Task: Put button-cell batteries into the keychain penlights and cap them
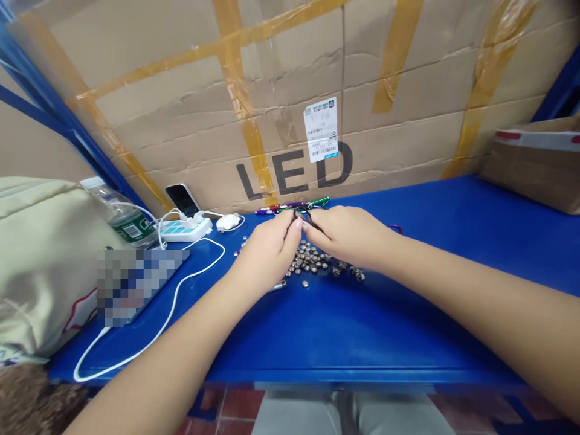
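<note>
- Grey-trousered legs (290, 415) show below the desk edge, nearest the camera, with two bare forearms reaching forward above them.
- Bare blue desktop (380, 329) stretches from that edge to the hands.
- One loose metal stud (305, 284) lies apart on the near side of a scattered heap of metal studs (310, 258); the heap sits just below the joined hands in view, partly covered by them.
- Left hand (269, 246) and right hand (351, 232) meet at the fingertips, each pinched narrow on a dark loop (302, 209).
- That loop is between the two hands, at their far side. It seems to run mostly left to right, dipping toward the right hand, though fingers hide much of it. Both hands touch it, so neither is clearly nearer; how firmly each grips, one cannot tell.
- Beyond the left hand lie slim coloured pieces (274, 210), with a green one (322, 202) behind the loop.
- Farther left stands a power strip (189, 229).
- Farthest back, a taped cardboard panel (190, 127) marked LED rises behind everything.
</note>
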A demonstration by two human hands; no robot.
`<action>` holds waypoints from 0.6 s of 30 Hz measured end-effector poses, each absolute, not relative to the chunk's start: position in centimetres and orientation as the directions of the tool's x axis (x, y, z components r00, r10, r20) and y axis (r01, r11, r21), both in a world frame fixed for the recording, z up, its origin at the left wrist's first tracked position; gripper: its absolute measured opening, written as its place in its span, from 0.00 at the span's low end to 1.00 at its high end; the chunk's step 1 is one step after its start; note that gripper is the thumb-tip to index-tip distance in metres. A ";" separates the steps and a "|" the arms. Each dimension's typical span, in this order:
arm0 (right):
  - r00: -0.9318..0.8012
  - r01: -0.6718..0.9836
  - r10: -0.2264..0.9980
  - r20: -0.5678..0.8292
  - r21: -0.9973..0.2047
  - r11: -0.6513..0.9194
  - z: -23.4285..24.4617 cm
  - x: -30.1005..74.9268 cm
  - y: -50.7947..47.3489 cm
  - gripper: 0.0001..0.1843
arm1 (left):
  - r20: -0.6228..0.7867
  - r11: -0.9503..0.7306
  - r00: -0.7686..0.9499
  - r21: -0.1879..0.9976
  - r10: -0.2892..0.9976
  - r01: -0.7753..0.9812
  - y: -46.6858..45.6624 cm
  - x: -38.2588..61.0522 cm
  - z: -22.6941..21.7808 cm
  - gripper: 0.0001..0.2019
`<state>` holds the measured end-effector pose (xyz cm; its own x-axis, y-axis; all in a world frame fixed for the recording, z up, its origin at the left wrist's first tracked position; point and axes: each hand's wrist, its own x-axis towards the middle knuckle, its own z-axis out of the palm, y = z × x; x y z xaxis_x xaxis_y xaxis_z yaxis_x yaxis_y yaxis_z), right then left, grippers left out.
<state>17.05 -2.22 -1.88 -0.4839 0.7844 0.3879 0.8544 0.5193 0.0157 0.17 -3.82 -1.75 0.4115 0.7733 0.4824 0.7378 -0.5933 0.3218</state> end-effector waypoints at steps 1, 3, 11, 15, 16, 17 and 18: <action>-0.491 0.848 0.777 0.393 0.014 0.529 -1.9 17.1 -2.2 0.24 | 0.483 -0.592 0.411 0.318 0.773 0.741 -3.9 0.1 -1.7 0.13; -0.500 0.842 0.769 0.397 0.015 0.540 -1.9 17.2 -2.1 0.24 | 0.487 -0.598 0.418 0.304 0.767 0.742 -4.0 0.0 -1.5 0.14; -0.517 0.832 0.767 0.381 0.014 0.554 -2.1 17.3 -1.6 0.24 | 0.534 -0.636 0.436 0.274 0.724 0.721 -4.0 -0.2 -1.2 0.12; -0.500 0.827 0.765 0.405 -0.040 0.561 -2.1 17.4 -1.7 0.23 | 0.539 -0.646 0.456 0.234 0.708 0.727 -4.3 -0.2 -1.0 0.14; -0.495 0.825 0.762 0.418 -0.050 0.563 -2.0 17.5 -1.7 0.22 | 0.540 -0.648 0.458 0.232 0.706 0.725 -4.3 -0.2 -0.9 0.14; -0.488 0.826 0.761 0.427 -0.056 0.561 -2.0 17.6 -1.7 0.21 | 0.540 -0.654 0.464 0.232 0.702 0.720 -4.4 -0.1 -0.9 0.14; -0.482 0.830 0.763 0.431 -0.056 0.556 -2.0 17.6 -1.7 0.20 | 0.537 -0.662 0.474 0.232 0.698 0.713 -4.4 -0.1 -0.9 0.14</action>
